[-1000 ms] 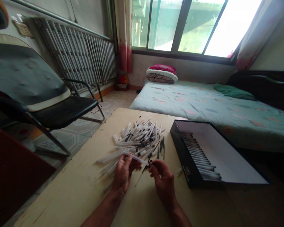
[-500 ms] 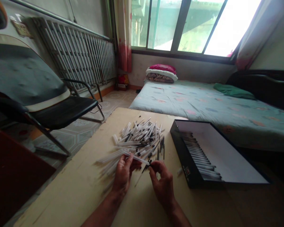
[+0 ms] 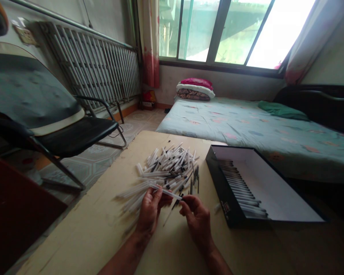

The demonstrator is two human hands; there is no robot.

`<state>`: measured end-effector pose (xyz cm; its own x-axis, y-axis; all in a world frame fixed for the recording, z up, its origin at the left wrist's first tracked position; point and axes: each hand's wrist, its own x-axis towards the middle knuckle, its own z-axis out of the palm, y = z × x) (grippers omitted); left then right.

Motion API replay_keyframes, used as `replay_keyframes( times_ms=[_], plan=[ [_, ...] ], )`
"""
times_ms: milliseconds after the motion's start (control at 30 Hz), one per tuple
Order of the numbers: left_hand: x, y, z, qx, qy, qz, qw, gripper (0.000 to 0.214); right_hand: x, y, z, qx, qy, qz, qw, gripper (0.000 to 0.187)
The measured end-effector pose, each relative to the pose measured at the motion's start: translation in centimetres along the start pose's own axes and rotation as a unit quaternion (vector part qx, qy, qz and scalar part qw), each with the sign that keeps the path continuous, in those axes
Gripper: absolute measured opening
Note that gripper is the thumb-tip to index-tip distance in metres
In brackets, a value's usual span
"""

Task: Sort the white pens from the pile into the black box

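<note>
Gripping a clear plastic pen (image 3: 166, 192) in the left hand (image 3: 150, 212), fingers closing round its barrel, with a pile of loose pens (image 3: 172, 166) lying just beyond the grip on the tabletop (image 3: 83, 233). Right hand (image 3: 198, 221) is staying half open, fingertips hovering at the pen's dark end, contact unclear. Black box (image 3: 221, 179) of lined-up pens (image 3: 237, 187) is sitting right of both hands.
</note>
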<state>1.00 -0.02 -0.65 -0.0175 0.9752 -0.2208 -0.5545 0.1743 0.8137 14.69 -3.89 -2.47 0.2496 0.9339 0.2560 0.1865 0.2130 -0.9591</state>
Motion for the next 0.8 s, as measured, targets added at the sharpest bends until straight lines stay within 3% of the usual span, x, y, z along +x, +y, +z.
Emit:
replay_keyframes(
  times_ms=[167,367,600,800],
  plan=[
    [-0.03,-0.02,-0.15,0.009,-0.015,0.005,1.000,0.033,0.00,0.14,-0.07,-0.022,-0.009,0.018,1.000,0.021],
    [-0.08,-0.07,-0.17,0.018,-0.020,0.000,1.000,0.035,0.02,0.33,-0.29,-0.141,-0.013,-0.034,0.989,0.037],
    [0.12,0.00,-0.21,0.012,-0.002,0.013,1.000,0.036,-0.01,-0.15,-0.28,-0.177,-0.054,-0.068,0.980,0.022],
    [0.12,-0.11,-0.32,0.033,-0.022,0.013,0.999,0.032,-0.03,0.32,-0.29,-0.201,-0.058,-0.051,0.977,0.035]
  ],
)
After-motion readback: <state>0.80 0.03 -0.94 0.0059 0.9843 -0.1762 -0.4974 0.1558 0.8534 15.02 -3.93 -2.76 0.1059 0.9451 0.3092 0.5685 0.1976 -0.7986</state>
